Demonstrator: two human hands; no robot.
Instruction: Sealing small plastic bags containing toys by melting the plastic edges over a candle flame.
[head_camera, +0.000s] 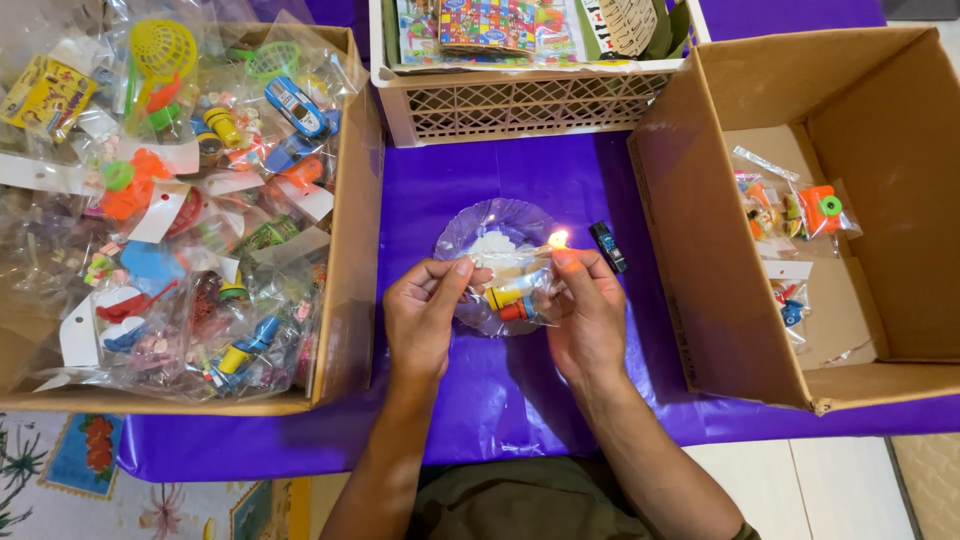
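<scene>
My left hand (425, 310) and my right hand (585, 310) together pinch a small clear plastic bag (513, 292) with little yellow, orange and blue toys inside. They hold it above a clear glass dish (480, 222) on the purple tablecloth. A small flame (558, 239) burns just past my right fingertips, at the bag's upper edge. A black lighter (607, 246) lies on the cloth to the right of the dish.
A cardboard box (352, 200) at left is full of several bagged toys. At right an open cardboard box (700, 250) holds a few toy bags (795, 210). A white lattice crate (510, 100) with colourful packs stands at the back. The table's near edge runs below my forearms.
</scene>
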